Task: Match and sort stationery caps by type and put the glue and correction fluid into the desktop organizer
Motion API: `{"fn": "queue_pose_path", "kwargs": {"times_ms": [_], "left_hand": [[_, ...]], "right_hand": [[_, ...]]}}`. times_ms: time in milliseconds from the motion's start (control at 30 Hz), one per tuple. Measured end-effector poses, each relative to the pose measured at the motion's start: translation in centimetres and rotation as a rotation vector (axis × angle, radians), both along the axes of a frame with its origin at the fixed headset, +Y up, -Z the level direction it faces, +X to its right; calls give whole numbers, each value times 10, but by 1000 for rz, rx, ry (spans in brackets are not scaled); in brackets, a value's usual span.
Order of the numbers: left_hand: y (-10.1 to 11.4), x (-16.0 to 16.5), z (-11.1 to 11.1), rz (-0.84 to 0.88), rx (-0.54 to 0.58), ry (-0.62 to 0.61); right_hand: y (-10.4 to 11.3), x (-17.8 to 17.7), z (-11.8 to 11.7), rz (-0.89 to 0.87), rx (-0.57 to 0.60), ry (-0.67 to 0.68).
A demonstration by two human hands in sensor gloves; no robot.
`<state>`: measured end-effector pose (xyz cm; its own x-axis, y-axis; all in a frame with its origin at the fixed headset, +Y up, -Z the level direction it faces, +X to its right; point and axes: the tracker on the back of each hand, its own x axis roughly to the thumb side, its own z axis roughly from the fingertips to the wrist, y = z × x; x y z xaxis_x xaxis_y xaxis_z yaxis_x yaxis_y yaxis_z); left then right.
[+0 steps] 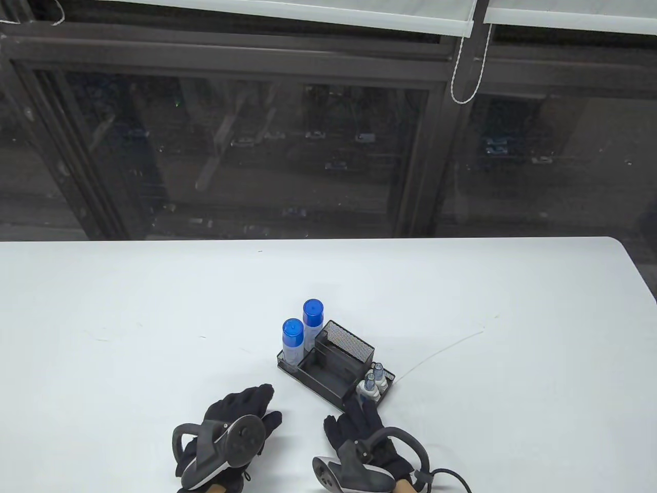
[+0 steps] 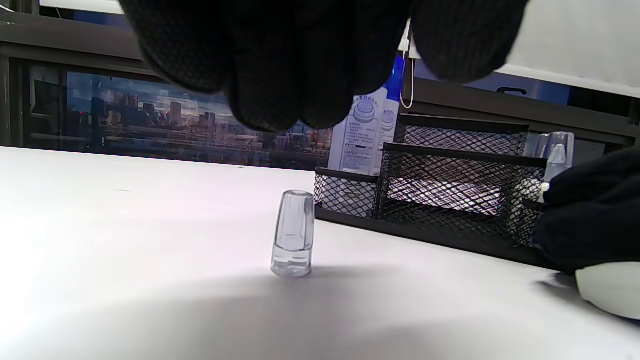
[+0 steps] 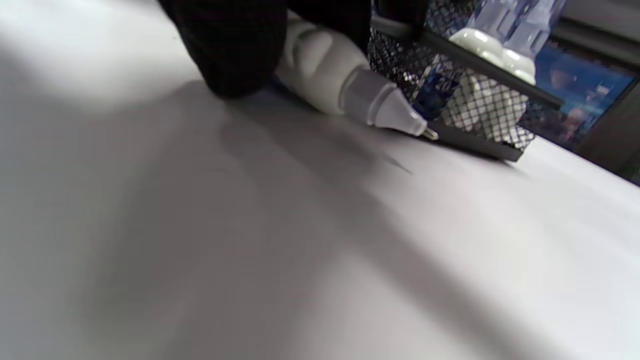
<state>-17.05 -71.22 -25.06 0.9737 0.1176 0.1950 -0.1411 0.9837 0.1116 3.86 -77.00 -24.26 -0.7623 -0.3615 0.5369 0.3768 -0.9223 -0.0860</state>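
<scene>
The left hand (image 1: 241, 416) hovered with relaxed fingers over a clear cap (image 2: 293, 233) while the right hand (image 1: 359, 426) gripped an uncapped correction fluid pen (image 3: 345, 85) beside the mesh organizer (image 1: 333, 362).

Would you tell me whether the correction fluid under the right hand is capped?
Uncapped: the correction fluid's bare metal tip shows.

A white table (image 1: 154, 308) carries a black mesh desktop organizer (image 1: 336, 365) just beyond the right hand's fingers (image 1: 354, 411). A clear cap (image 2: 293, 233) stands upright on the table below the left hand's fingers (image 2: 280, 75). An uncapped correction fluid pen (image 3: 350, 90) lies under the right fingers, tip beside the organizer.
</scene>
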Motion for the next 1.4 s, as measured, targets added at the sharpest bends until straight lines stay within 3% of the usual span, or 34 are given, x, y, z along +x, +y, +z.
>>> {"fn": "queue_pose_path", "kwargs": {"times_ms": [233,433,600,833,1000,1167,1300,1400], "left_hand": [[3,1,4,18,15,-7],[11,13,9,85,48,-70],[36,39,15,129,156,-214],[53,86,27,68,279,-505],[44,105,24,36,256,-607],[38,105,18,78,243,-606],[33,97,13,137,226,-569],[32,92,9,218,191,-550]], "right_hand": [[20,4,3,-118,-2,-1],[62,31,2,-522,-34,-86],[77,75,-16,-1051,-258,-239],[65,103,-27,-1485,-604,-307],[55,104,-27,-1615,-792,-305],[52,105,-25,-1623,-844,-306],[51,101,-22,-1648,-958,-207],[51,99,-22,-1608,-964,-180]]}}
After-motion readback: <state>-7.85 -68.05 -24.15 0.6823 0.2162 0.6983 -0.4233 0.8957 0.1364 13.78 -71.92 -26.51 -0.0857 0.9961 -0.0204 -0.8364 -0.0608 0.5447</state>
